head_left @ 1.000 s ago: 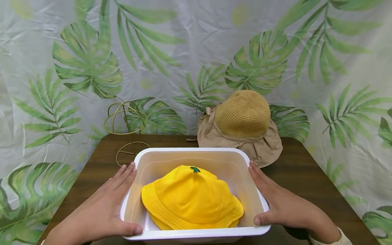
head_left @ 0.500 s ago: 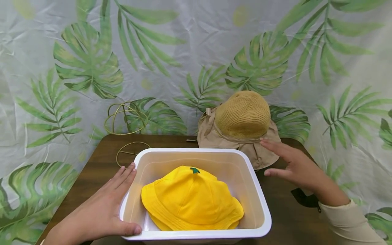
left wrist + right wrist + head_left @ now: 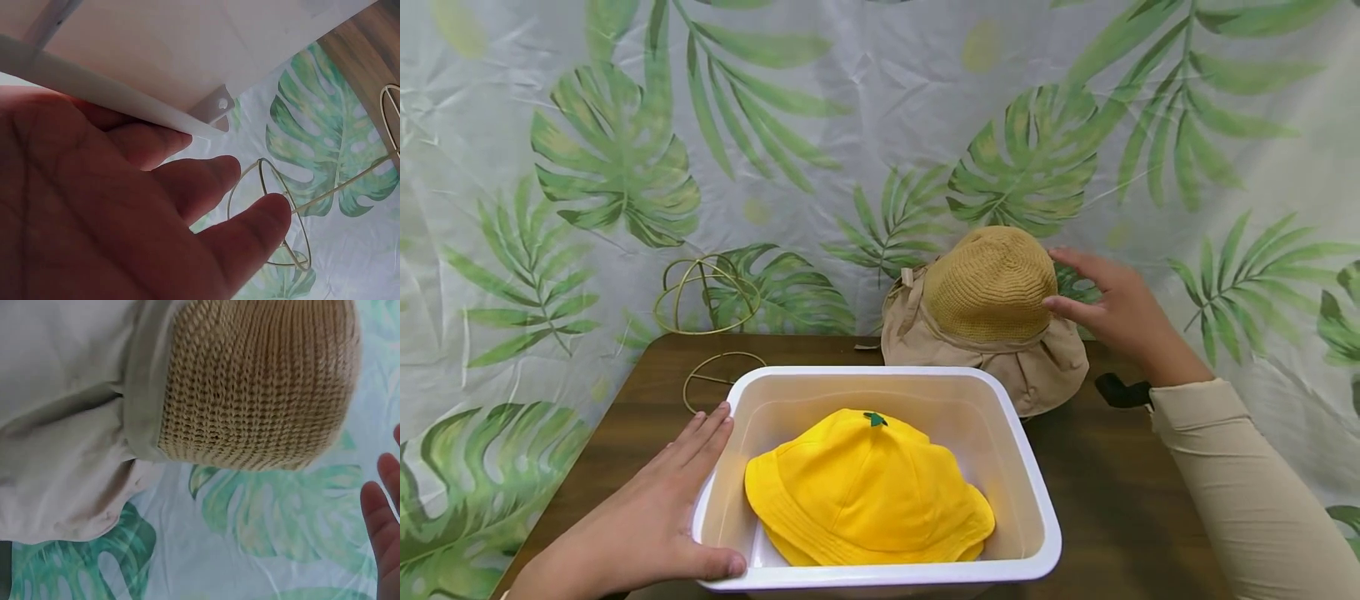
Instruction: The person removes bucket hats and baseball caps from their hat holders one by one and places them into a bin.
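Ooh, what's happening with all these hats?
A person has their left hand on the side of a white tub, with a yellow hat inside it. Their right hand is up beside the woven top of a tan hat at the back of the table; I can't tell if the thumb is touching it. The tan hat is not in the tub. A gold wire stand is at the back left.

The tan hat brim (image 3: 1047, 379) is partly hidden by the tub (image 3: 880, 573); the right fingers (image 3: 378, 519) are cropped in right wrist view.
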A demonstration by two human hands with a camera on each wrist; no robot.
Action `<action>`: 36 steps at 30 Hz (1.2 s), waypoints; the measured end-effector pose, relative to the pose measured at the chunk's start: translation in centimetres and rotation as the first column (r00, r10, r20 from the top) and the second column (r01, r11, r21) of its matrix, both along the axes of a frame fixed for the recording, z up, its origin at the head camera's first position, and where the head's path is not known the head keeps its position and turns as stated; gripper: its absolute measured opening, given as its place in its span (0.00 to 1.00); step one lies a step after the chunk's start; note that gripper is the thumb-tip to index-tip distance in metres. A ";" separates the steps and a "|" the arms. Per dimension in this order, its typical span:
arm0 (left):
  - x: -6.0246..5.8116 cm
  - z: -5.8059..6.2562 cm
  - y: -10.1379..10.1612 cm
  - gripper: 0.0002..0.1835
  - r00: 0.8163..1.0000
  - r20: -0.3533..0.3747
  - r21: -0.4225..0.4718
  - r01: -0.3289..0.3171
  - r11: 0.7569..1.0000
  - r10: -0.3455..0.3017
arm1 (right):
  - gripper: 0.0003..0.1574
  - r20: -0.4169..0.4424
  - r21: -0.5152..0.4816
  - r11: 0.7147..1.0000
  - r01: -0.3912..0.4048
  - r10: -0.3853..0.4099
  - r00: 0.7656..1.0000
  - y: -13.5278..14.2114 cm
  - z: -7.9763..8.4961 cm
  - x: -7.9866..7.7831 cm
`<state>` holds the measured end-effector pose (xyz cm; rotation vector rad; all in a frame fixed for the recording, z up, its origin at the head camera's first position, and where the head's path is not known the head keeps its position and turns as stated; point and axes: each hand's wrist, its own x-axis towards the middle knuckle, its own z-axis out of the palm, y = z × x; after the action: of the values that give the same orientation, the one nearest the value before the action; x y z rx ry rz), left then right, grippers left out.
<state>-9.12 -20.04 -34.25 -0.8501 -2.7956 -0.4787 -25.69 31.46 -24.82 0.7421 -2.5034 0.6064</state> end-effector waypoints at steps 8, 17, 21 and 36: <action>0.1 -0.1 -0.1 0.65 0.999 0.034 0.031 0.003 1.000 -0.004 | 0.43 0.064 -0.022 0.998 -0.052 0.053 0.997 -0.7 0.1 -3.4; 0.2 -0.1 0.0 0.65 0.998 0.057 0.049 -0.002 0.999 0.000 | 0.46 0.175 -0.011 0.995 -0.097 0.098 0.980 -1.4 0.1 -5.9; 0.1 -0.1 -0.1 0.65 0.998 0.062 0.062 0.004 0.998 -0.008 | 0.47 0.221 -0.034 0.993 -0.111 0.116 0.968 -1.6 -0.1 -6.8; -0.3 -0.6 -0.4 0.66 0.998 0.019 0.087 0.064 0.994 -0.066 | 0.47 0.357 -0.090 0.992 -0.093 0.119 0.926 -2.6 -1.2 -7.9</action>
<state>-9.42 -20.43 -34.85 -0.9249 -2.7508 -0.6183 -33.60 28.89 -26.07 0.8040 -2.7679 0.9434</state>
